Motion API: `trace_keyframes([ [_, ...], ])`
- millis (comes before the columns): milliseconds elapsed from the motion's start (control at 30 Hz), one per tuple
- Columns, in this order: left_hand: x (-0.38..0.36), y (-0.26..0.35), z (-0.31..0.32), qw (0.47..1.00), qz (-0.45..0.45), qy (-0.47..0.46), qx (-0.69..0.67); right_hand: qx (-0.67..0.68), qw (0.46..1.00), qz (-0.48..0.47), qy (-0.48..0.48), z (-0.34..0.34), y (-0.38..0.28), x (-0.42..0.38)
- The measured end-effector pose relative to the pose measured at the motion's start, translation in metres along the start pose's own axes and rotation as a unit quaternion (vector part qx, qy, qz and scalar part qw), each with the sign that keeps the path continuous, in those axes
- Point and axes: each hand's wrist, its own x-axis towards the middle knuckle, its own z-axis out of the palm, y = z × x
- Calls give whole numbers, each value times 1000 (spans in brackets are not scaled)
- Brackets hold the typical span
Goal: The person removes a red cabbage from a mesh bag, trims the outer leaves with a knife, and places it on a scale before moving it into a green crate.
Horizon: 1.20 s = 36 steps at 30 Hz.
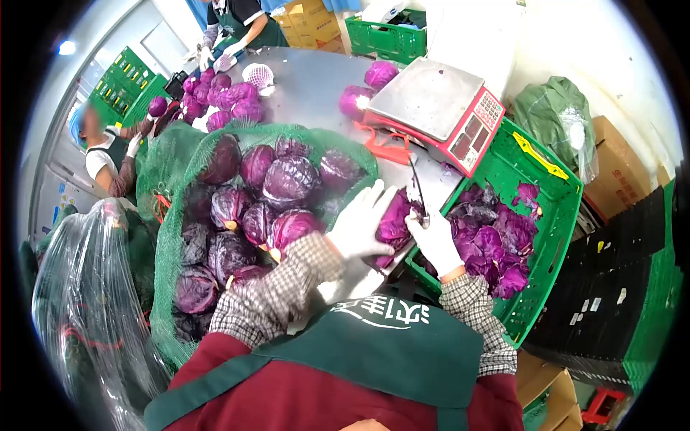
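Observation:
A red cabbage point(394, 221) lies at the table edge between my hands, its outer leaves partly loose. My left hand point(361, 221), in a white glove, is at its left side with fingers stretched and thumb spread apart. My right hand point(435, 243), also gloved, is closed around a knife point(417, 183). The thin blade points away from me, along the cabbage's right side; the knife's handle is hidden in my grip. Left of my hands, a green mesh sack point(170, 251) stands open, full of whole red cabbages point(291, 182).
A green crate point(550, 276) with loose purple leaves point(496, 241) stands at right. Beyond it is a red scale point(431, 97) with cabbages beside it. More cabbages point(223, 97) lie on the metal table point(309, 72). Two co-workers point(248, 29) work at far left and back.

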Motion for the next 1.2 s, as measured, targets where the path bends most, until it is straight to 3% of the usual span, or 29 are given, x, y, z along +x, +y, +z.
trace_keyframes([
  [67, 10, -15, 6, 998, -12, -6, -60, -120, 990, -46, 57, -3, 22, 5],
  [167, 6, -41, 5, 956, -62, -14, -287, -50, 989, 65, 125, -22, 88, 13],
  [200, 2, -35, 6, 940, -100, 6, -327, 61, 972, 156, 166, -44, 66, 9],
  [267, 2, -28, 14, 949, -116, 57, -288, 78, 965, 112, 225, -98, 117, -2],
  [333, 2, -20, 20, 968, -129, 65, -206, -56, 965, -75, 244, -116, 151, -14],
  [400, 13, -8, 14, 983, -124, 56, -122, 12, 993, 11, 116, -87, 46, -21],
  [500, 19, 1, 11, 995, -89, -1, -54, 25, 991, 85, -101, -37, -15, -6],
  [533, 20, 0, 8, 996, -73, -29, -46, 53, 994, 42, -90, -25, -11, 1],
  [600, 20, -5, -1, 994, -65, -76, -53, 71, 989, 73, -103, -18, -8, 10],
  [633, 21, -8, -3, 994, -64, -74, -55, 57, 979, 149, -126, -23, -15, 12],
  [667, 22, -12, -1, 993, -62, -75, -59, 43, 996, 1, -77, -15, 6, 11],
  [733, 25, -19, 14, 996, -23, -31, -81, -110, 985, -131, 13, -7, 15, 13],
  [767, 26, -18, 19, 993, -45, -18, -106, -188, 961, -196, 60, -6, 21, 14],
  [800, 27, -16, 22, 989, -66, -5, -129, -189, 973, -95, 87, -5, 39, 19],
  [867, 22, -14, 26, 978, -102, 45, -175, -179, 970, -48, 157, -22, 79, 25],
  [900, 14, -18, 34, 954, -146, 85, -246, -216, 953, -75, 197, -41, 89, 16],
  [933, 7, -23, 40, 916, -213, 83, -331, -328, 931, -32, 156, -69, 97, 11],
  [1000, -10, -36, 66, 830, -312, 85, -454, -17, 969, 36, 243, -92, 107, 3],
  [1033, -17, -26, 77, 803, -294, 132, -501, 12, 976, 63, 206, -96, 88, -8],
  [1100, -12, -4, 63, 805, -330, 171, -462, -2, 997, 23, 76, -68, 32, -21],
  [1133, -9, -5, 64, 838, -305, 173, -418, 2, 1000, -11, 12, -46, 12, -26],
  [1200, -9, 25, 18, 899, -279, 78, -327, 17, 997, -46, -55, -9, 1, -26],
])
